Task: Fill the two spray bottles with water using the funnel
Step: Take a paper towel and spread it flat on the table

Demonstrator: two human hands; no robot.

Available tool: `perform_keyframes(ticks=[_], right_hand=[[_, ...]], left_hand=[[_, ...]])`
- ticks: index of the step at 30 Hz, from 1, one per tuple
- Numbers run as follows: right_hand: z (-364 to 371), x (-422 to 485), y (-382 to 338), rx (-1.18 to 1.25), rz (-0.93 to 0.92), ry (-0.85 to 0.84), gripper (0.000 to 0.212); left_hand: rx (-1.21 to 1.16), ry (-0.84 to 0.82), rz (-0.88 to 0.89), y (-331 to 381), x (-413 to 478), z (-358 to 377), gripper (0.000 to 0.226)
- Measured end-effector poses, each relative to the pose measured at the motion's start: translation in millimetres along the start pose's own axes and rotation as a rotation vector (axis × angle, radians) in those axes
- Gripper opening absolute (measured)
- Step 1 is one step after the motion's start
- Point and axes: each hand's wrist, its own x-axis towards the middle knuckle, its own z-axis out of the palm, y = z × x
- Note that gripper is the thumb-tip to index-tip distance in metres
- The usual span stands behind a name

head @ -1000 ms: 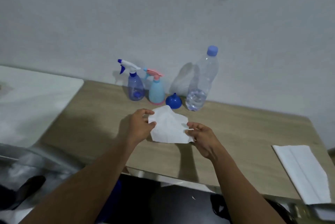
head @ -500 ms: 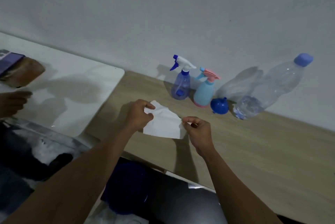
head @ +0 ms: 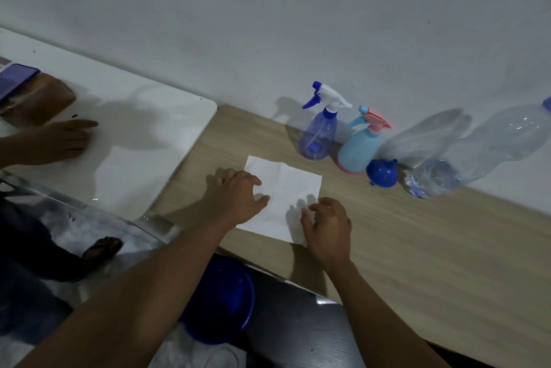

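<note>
Clear blue spray bottle (head: 319, 141) and pale blue spray bottle (head: 359, 150) stand side by side against the wall, trigger heads on.
Just right of them, the blue funnel (head: 382, 173) sits on the surface (head: 417, 248) beside a water bottle (head: 477, 156). Nearer, both hands rest loose-fingered on a flat white paper sheet (head: 293, 186), gripping nothing: left hand (head: 235, 197) at its left edge, right hand (head: 328, 224) at its near corner.

The napkin (head: 293, 188) lay on the table (head: 432, 248); behind it I saw the first sprayer (head: 319, 141), then rightwards the second sprayer (head: 359, 150), the funnel (head: 382, 174), the water bottle (head: 477, 159).
</note>
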Motion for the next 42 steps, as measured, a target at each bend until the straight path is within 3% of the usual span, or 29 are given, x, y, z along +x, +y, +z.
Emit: perform_keyframes(ticks=[2, 4, 8, 12, 17, 26, 42], right_hand=[[2, 7, -6, -0.007, -0.061, 0.067, 0.030], [8, 18, -18, 0.009, -0.110, 0.001, 0.034], [32, 32, -37, -0.076, -0.164, -0.282, 0.053], [55, 38, -31, -0.137, -0.206, -0.355, 0.063], [66, 38, -19, -0.311, -0.203, -0.332, 0.062], [57, 53, -1, -0.318, -0.238, -0.324, 0.061], [-25, 37, 129, -0.348, -0.068, -0.266, 0.062]], left_hand=[[0.140, 0.097, 0.147, 1, 0, 9, 0.049], [0.229, 0.114, 0.268, 0, 1, 18, 0.050], [0.418, 0.040, 0.297, -15, 11, 38, 0.062], [0.415, -0.006, 0.319, -25, 18, 55, 0.061], [0.399, 0.001, 0.312, -29, 19, 64, 0.063], [0.385, 0.069, 0.290, -14, 30, 76, 0.063], [0.340, 0.090, 0.340, 126, 14, 154, 0.066]])
